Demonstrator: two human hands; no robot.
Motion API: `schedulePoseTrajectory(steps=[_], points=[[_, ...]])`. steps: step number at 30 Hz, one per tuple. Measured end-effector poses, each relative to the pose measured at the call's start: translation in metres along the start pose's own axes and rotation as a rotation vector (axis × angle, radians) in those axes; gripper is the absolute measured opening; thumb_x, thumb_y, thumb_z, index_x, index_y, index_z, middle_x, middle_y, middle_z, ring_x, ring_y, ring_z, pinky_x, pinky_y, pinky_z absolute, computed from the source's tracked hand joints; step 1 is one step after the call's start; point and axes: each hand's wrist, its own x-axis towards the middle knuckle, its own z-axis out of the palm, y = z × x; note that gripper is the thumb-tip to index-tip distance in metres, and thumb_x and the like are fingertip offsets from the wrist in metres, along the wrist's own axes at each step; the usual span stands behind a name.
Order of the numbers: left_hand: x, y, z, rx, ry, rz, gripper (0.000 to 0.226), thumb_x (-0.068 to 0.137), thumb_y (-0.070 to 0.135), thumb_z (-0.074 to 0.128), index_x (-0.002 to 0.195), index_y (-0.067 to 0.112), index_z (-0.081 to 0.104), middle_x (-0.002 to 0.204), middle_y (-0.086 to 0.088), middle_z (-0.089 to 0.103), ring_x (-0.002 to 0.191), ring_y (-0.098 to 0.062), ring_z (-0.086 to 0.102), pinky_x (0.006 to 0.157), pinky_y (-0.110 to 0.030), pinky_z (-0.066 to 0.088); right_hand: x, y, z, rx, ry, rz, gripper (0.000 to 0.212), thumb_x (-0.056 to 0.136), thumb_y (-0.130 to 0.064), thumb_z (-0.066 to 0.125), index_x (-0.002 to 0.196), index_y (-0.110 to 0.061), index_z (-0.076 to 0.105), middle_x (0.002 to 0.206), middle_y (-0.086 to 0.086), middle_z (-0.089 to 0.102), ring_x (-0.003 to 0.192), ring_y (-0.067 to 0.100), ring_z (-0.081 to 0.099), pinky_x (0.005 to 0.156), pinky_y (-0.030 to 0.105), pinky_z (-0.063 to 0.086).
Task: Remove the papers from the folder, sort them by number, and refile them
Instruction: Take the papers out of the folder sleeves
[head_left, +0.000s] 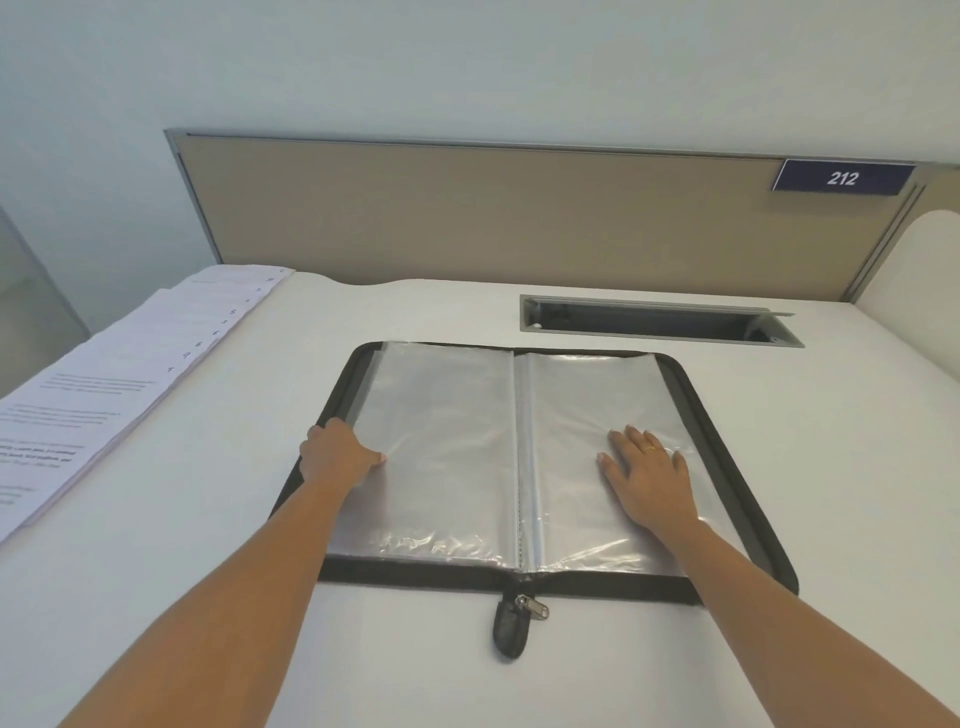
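Open folder (415, 578) flat at mid-table (208, 545), its sleeves apparently empty. Left hand (337, 457): grip curled round the left page edge. Right hand (649, 483): flat on the right page, fingers straight. Papers (130, 364) lie fanned well to the left, long axis running away from the person, nearer the left hand

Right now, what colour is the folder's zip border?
The zip border is black, framing the clear plastic sleeves; the head view shows it best along the near edge.
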Motion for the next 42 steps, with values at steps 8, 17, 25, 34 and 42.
schedulePoseTrajectory(steps=[8, 17, 25, 34, 42], points=[[-0.003, -0.013, 0.003, -0.060, 0.035, -0.008, 0.055, 0.078, 0.042, 0.073, 0.119, 0.009, 0.055, 0.114, -0.013, 0.059, 0.105, -0.032, 0.053, 0.090, -0.041, 0.045, -0.002, 0.004, 0.000, -0.017, 0.003, -0.002, 0.051, 0.098, -0.048, 0.028, 0.145, -0.029, 0.030, 0.156, -0.005, 0.022, 0.145, 0.017, 0.014, 0.116, 0.045, 0.011], [0.009, -0.032, 0.006, -0.208, -0.013, 0.121, 0.081, 0.075, 0.043, 0.075, 0.141, 0.011, 0.039, 0.143, -0.015, 0.040, 0.128, -0.035, 0.042, 0.103, -0.050, 0.038, 0.001, 0.012, 0.001, -0.053, 0.018, 0.025, 0.051, 0.097, -0.052, 0.027, 0.144, -0.033, 0.030, 0.156, -0.004, 0.021, 0.144, 0.017, 0.015, 0.116, 0.045, 0.012], [-0.001, -0.023, 0.006, -0.198, -0.037, 0.157, 0.081, 0.075, 0.041, 0.075, 0.142, 0.013, 0.038, 0.147, -0.010, 0.037, 0.130, -0.033, 0.041, 0.104, -0.047, 0.037, 0.000, 0.026, -0.001, -0.052, 0.020, 0.040, 0.053, 0.097, -0.053, 0.028, 0.146, -0.033, 0.028, 0.156, -0.004, 0.020, 0.145, 0.017, 0.014, 0.116, 0.045, 0.011], [-0.035, 0.041, 0.035, -0.121, -0.051, 0.208, 0.086, 0.070, 0.045, 0.079, 0.140, 0.011, 0.042, 0.138, -0.013, 0.049, 0.126, -0.034, 0.045, 0.102, -0.044, 0.041, -0.003, 0.103, -0.023, -0.066, 0.004, 0.071, 0.053, 0.097, -0.053, 0.028, 0.146, -0.034, 0.027, 0.156, -0.005, 0.020, 0.145, 0.015, 0.014, 0.116, 0.044, 0.010], [-0.084, 0.115, 0.072, 0.012, -0.082, 0.241, 0.084, 0.074, 0.053, 0.072, 0.140, 0.016, 0.038, 0.132, -0.016, 0.045, 0.127, -0.033, 0.035, 0.102, -0.038, 0.036, 0.001, 0.197, -0.051, -0.072, -0.026, 0.081, 0.052, 0.097, -0.051, 0.030, 0.146, -0.034, 0.027, 0.156, -0.006, 0.019, 0.145, 0.015, 0.014, 0.117, 0.044, 0.010]])
